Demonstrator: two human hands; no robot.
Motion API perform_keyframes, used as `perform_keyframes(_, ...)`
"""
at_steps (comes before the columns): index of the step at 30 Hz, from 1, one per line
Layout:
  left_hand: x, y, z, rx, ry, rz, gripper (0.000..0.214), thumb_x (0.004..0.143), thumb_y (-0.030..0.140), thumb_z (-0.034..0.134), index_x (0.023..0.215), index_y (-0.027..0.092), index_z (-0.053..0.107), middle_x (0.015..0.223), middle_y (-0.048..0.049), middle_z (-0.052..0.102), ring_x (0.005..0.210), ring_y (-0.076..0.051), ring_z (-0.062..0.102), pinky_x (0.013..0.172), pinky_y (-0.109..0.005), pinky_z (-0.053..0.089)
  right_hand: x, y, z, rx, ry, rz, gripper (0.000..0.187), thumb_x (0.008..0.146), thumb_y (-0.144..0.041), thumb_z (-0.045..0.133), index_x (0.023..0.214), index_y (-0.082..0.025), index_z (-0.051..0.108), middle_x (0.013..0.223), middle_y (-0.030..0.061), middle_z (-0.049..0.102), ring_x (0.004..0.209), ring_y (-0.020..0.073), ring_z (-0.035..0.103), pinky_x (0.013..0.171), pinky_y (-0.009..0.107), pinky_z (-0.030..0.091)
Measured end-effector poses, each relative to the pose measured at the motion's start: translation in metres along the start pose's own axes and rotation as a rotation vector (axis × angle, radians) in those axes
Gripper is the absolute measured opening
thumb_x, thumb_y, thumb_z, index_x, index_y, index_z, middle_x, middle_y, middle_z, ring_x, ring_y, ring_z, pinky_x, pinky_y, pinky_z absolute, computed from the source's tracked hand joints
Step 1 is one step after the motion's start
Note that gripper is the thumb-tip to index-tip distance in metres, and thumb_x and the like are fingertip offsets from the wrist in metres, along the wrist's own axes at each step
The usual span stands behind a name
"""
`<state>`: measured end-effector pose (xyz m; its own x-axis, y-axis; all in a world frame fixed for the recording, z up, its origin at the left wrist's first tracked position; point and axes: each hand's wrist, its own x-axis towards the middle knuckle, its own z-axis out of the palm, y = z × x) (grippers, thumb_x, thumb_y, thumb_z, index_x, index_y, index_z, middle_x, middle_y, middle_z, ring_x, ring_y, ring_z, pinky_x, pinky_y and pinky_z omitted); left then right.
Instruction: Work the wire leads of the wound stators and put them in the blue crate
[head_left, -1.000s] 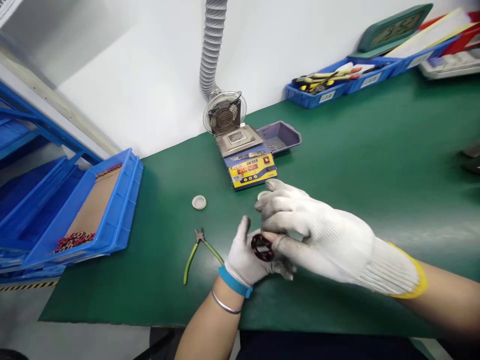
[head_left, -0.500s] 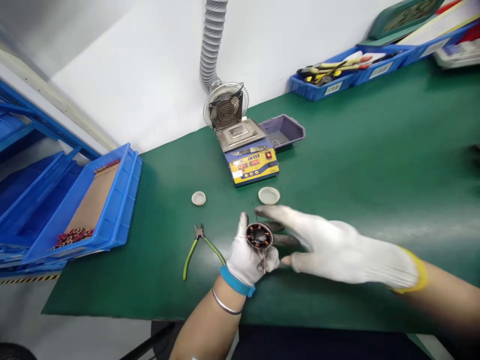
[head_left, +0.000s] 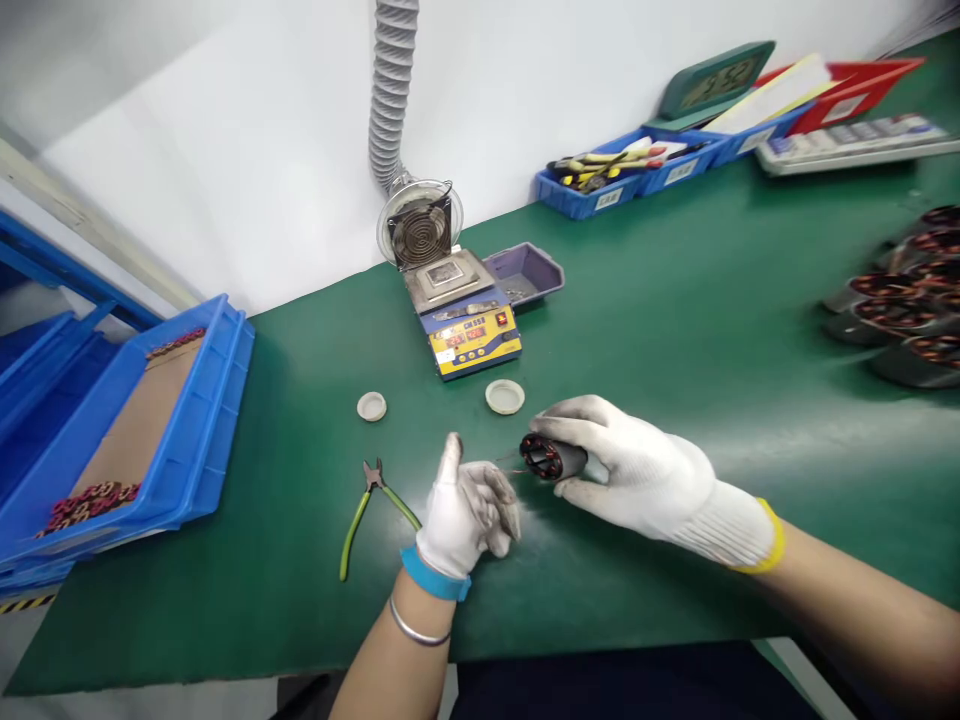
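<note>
In my gloved right hand (head_left: 637, 480) is a motor stator (head_left: 553, 458), a dark metal cylinder with copper windings showing at its left end. Thin wire leads stick out from that end toward my left hand. My gloved left hand (head_left: 472, 505), with a blue band at the wrist, is empty; its thumb points up and its fingers are loosely curled. Green-handled side cutters (head_left: 373, 500) lie spread just left of it. Beyond the hands sit two shallow whitish dishes, a larger dish (head_left: 505, 397) and a smaller dish (head_left: 371, 406).
A yellow-fronted solder pot (head_left: 474, 340) stands under a fan and grey duct hose (head_left: 393, 90), beside a purple tray (head_left: 525, 275). Several stators (head_left: 911, 310) stand at the right. A blue crate (head_left: 195, 430) is at the left; tool bins (head_left: 592, 195) line the wall.
The stator has passed from my left hand to my right and is now tipped on its side. My left hand has let go. The view has swung right, showing the stator group.
</note>
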<state>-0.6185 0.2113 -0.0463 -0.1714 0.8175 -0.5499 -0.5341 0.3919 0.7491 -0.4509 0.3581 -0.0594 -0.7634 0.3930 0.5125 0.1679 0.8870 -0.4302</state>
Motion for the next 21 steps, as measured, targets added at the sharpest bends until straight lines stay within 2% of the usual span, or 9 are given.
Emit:
perform_keyframes(3, 0.006, 0.0, 0.001, -0.154, 0.163, 0.087, 0.086, 0.077, 0.104, 0.036, 0.063, 0.02, 0.053, 0.045, -0.004, 0.057, 0.029, -0.01, 0.042, 0.033, -0.021, 0.022, 0.01, 0.009, -0.002, -0.069, 0.041, 0.126, 0.052, 0.075, -0.023, 0.068, 0.127, -0.026, 0.069, 0.126, 0.0091, 0.07, 0.107, 0.0292, 0.075, 0.084, 0.042, 0.065)
perform_keyframes(6, 0.013, -0.005, 0.005, -0.1, 0.255, 0.106, 0.082, 0.077, 0.1, 0.047, 0.072, 0.019, 0.055, 0.053, -0.0037, 0.063, 0.034, -0.01, 0.049, 0.035, -0.021, 0.025, 0.032, 0.021, -0.001, -0.155, 0.003, 0.271, 0.049, 0.076, -0.027, 0.069, 0.125, -0.027, 0.069, 0.133, 0.0095, 0.069, 0.11, 0.0324, 0.073, 0.08, 0.044, 0.063)
perform_keyframes(9, 0.017, -0.013, 0.01, 0.105, 0.219, 0.146, 0.077, 0.074, 0.094, 0.061, 0.082, 0.018, 0.059, 0.063, -0.0037, 0.068, 0.041, -0.012, 0.057, 0.037, -0.022, 0.031, 0.053, 0.035, 0.002, -0.265, -0.146, 0.328, 0.051, 0.08, -0.03, 0.067, 0.132, -0.027, 0.067, 0.14, 0.0089, 0.067, 0.108, 0.0313, 0.073, 0.074, 0.039, 0.06)
perform_keyframes(12, 0.015, -0.019, 0.013, 0.232, 0.156, 0.195, 0.067, 0.074, 0.086, 0.069, 0.083, 0.02, 0.057, 0.068, -0.0004, 0.066, 0.045, -0.011, 0.057, 0.04, -0.022, 0.034, 0.063, 0.043, 0.009, -0.321, -0.247, 0.294, 0.05, 0.083, -0.028, 0.065, 0.133, -0.027, 0.067, 0.138, 0.0083, 0.069, 0.102, 0.0279, 0.073, 0.073, 0.035, 0.057)
perform_keyframes(17, 0.012, -0.02, 0.014, 0.28, 0.119, 0.177, 0.054, 0.082, 0.074, 0.069, 0.081, 0.022, 0.053, 0.072, 0.0016, 0.063, 0.048, -0.01, 0.056, 0.042, -0.022, 0.035, 0.068, 0.041, 0.011, -0.315, -0.29, 0.219, 0.047, 0.084, -0.024, 0.064, 0.131, -0.024, 0.07, 0.135, 0.0113, 0.07, 0.105, 0.0285, 0.07, 0.079, 0.037, 0.058)
perform_keyframes(21, 0.012, -0.021, 0.015, 0.318, 0.121, 0.178, 0.049, 0.086, 0.068, 0.069, 0.08, 0.022, 0.054, 0.074, 0.0018, 0.063, 0.048, -0.009, 0.056, 0.044, -0.022, 0.036, 0.073, 0.04, 0.003, -0.257, -0.23, 0.315, 0.048, 0.083, -0.028, 0.067, 0.131, -0.025, 0.069, 0.135, 0.0107, 0.07, 0.105, 0.0311, 0.072, 0.083, 0.042, 0.06)
